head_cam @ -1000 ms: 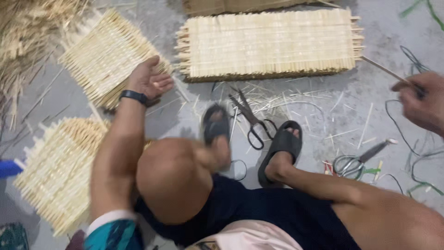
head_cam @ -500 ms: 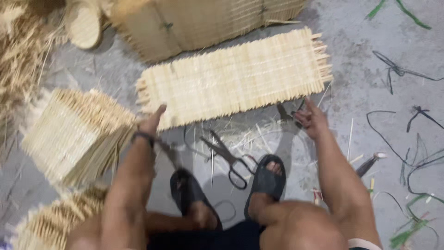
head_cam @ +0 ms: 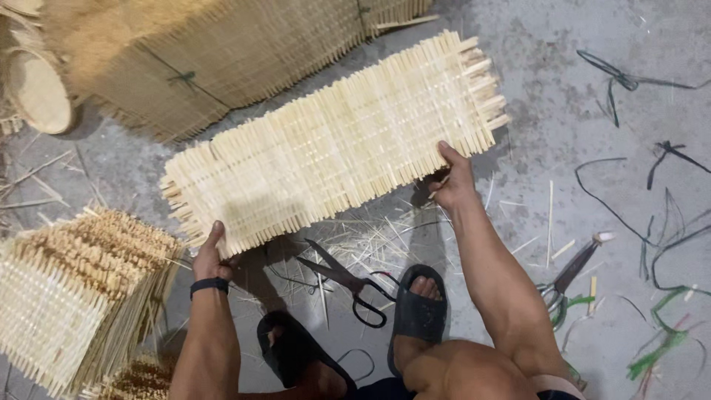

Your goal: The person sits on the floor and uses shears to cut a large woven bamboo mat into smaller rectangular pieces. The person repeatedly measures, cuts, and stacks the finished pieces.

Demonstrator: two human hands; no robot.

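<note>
Above a grey concrete floor (head_cam: pixel 563 96), we are holding a long woven bamboo mat panel (head_cam: pixel 333 144) by its near edge, one hand at each end. Our left hand (head_cam: pixel 211 255) is closing on the panel's lower left corner, thumb up against the weave and fingers tucked beneath; a black wristband (head_cam: pixel 209 284) is sitting on that wrist. Our right hand (head_cam: pixel 452 181) is gripping the near edge close to the right end, thumb lying over the slats.

The panel is pale and flat, tilting up toward the right, with loose slat ends bristling along both short sides. We are judging it light and fairly stiff along its length, though likely to flex or sag if held at one end only. The protruding slat tips look brittle and splintery, so the woven body just inside the fringe seems the safer place to take hold, as both hands are doing.

Black-handled scissors (head_cam: pixel 344 278) are lying open on the floor just below the panel, between our arms, near our black sandals (head_cam: pixel 417 315). A stack of similar woven panels (head_cam: pixel 74 296) is sitting to the left, and a larger, darker tied bundle of mats (head_cam: pixel 222 59) is lying beyond the panel. Thin offcuts and dark cords are scattering across the floor at right.
</note>
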